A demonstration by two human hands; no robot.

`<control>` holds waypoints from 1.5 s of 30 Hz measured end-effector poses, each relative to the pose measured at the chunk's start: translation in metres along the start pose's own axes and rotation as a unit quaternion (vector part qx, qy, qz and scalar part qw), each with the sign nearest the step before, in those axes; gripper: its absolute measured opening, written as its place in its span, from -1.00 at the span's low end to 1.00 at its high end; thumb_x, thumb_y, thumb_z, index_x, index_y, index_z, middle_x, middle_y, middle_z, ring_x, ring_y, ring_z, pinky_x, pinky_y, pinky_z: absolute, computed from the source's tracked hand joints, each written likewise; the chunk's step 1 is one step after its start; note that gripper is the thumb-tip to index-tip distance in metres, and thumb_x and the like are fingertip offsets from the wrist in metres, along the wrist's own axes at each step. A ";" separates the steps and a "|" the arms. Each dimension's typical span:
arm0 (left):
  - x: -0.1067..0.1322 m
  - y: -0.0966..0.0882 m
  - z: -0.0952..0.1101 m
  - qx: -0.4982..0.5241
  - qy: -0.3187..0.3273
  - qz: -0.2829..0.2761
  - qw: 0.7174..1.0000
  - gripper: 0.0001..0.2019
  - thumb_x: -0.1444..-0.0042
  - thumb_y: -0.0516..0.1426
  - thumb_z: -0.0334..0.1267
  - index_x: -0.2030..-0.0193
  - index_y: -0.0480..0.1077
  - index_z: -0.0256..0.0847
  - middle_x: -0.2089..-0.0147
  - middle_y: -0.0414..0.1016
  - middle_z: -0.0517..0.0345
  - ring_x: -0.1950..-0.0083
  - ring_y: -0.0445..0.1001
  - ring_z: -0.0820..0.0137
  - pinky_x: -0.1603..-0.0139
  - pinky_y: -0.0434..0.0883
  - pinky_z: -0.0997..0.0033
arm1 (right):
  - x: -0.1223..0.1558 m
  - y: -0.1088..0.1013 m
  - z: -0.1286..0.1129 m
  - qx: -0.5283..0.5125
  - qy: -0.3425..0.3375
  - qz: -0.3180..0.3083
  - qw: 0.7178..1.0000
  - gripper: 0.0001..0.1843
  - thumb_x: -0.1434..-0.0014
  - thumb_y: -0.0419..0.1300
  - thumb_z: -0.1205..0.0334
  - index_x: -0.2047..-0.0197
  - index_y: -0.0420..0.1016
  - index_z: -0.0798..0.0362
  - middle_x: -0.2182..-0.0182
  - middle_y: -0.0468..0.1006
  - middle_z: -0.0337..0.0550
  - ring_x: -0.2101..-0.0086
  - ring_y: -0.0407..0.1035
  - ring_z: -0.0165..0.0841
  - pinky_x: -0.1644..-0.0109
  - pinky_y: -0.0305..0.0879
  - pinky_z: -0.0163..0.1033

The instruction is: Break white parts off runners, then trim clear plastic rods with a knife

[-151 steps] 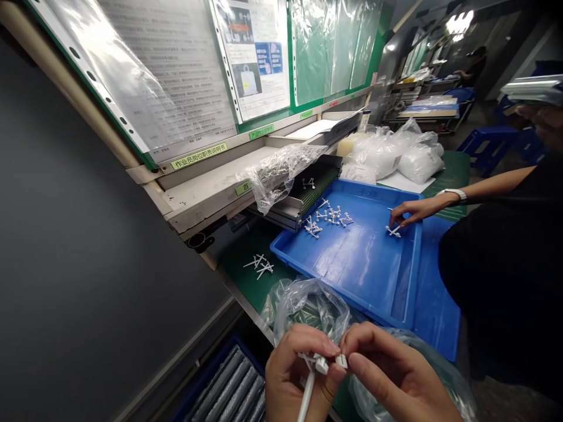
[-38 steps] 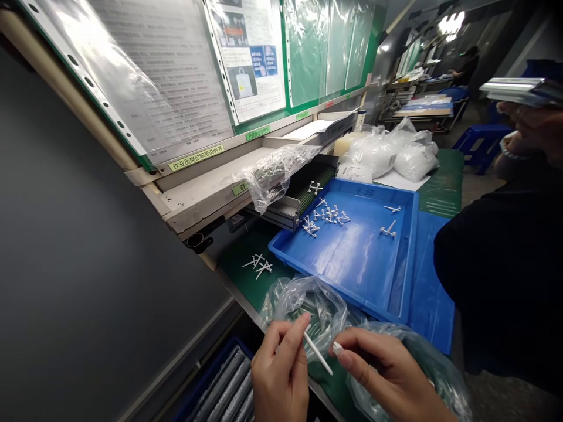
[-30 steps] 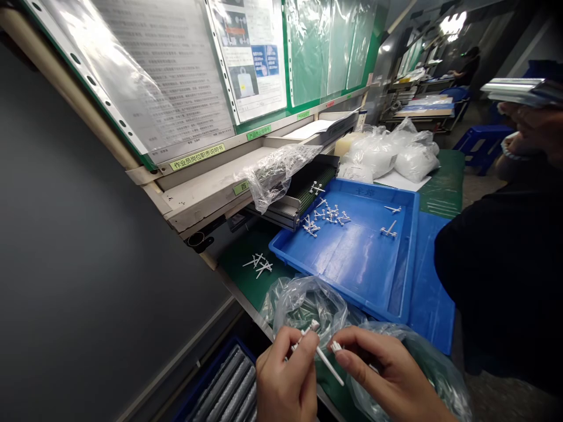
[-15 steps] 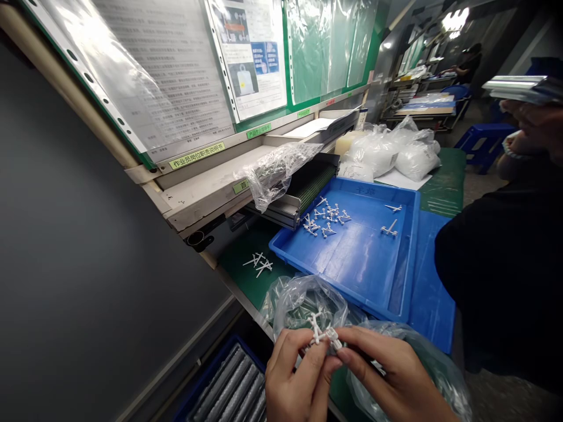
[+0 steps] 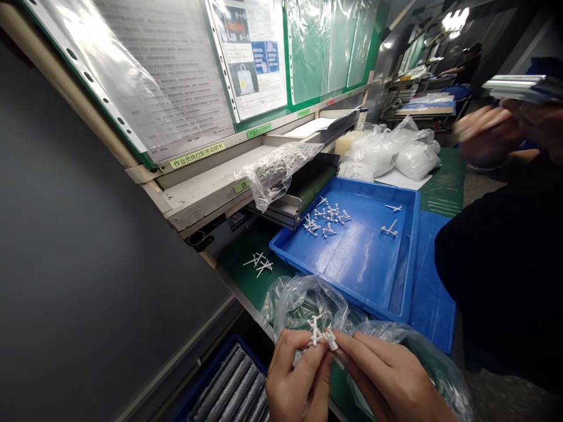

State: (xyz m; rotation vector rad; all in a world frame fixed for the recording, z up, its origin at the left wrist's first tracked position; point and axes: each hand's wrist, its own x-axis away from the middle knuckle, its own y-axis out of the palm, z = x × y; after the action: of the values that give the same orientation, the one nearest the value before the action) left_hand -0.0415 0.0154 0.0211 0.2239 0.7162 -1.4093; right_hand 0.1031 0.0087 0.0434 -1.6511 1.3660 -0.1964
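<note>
At the bottom middle, my left hand (image 5: 295, 372) pinches a small white branched plastic part (image 5: 315, 332) between thumb and fingers. My right hand (image 5: 382, 366) is closed on a small white plastic piece (image 5: 330, 340), which touches the branched part at its right side. The fingertips of both hands nearly meet and hide how the two pieces join. Just beyond them lies an open clear plastic bag (image 5: 308, 287); a second clear bag (image 5: 444, 357) is partly covered by my right hand.
A blue tray (image 5: 352, 264) holds several white parts (image 5: 328, 217). More white parts (image 5: 259, 264) lie on the green mat left of it. A conveyor (image 5: 314, 187) ends at the tray. Filled bags (image 5: 396, 149) stand behind. A person (image 5: 505, 246) is at the right.
My right fingers have shifted slightly around the white piece, which has turned a little. The person at the right has raised a hand toward the silvery stack.
</note>
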 end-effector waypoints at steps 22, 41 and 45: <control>-0.012 -0.015 -0.001 0.096 0.017 -0.138 0.986 -0.77 -0.01 0.14 -0.53 0.20 0.44 -0.19 0.33 0.38 0.13 0.33 0.38 0.46 0.33 0.35 0.51 | -0.021 -0.014 -0.011 -0.153 0.132 -0.060 0.977 -0.55 -0.24 -0.16 0.13 0.62 0.27 0.01 0.70 0.29 -0.27 0.66 0.20 -0.42 0.56 0.17 -0.35; -0.014 -0.013 0.010 0.135 -0.144 -0.143 0.970 -0.88 -0.01 0.13 -0.42 0.36 0.51 -0.21 0.40 0.35 0.14 0.41 0.35 0.47 0.39 0.31 0.51 | -0.016 -0.008 -0.008 -0.260 0.259 -0.113 0.923 -0.64 -0.16 -0.13 0.13 0.62 0.16 0.01 0.63 0.24 -0.26 0.54 0.17 -0.39 0.45 0.14 -0.29; -0.016 -0.016 0.009 0.163 -0.171 -0.150 0.960 -0.90 0.00 0.15 -0.38 0.38 0.51 -0.20 0.41 0.33 0.14 0.41 0.35 0.45 0.39 0.32 0.48 | -0.018 -0.013 -0.009 -0.405 0.320 -0.184 0.837 -0.60 -0.19 -0.10 0.08 0.64 0.10 0.03 0.64 0.09 -0.34 0.60 0.00 -0.48 0.55 -0.02 -0.34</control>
State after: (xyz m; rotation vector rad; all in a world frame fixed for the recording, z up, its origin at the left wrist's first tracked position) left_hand -0.0539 0.0205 0.0417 0.1246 0.2329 -1.8010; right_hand 0.0993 0.0177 0.0651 -2.7435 1.7352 -0.4735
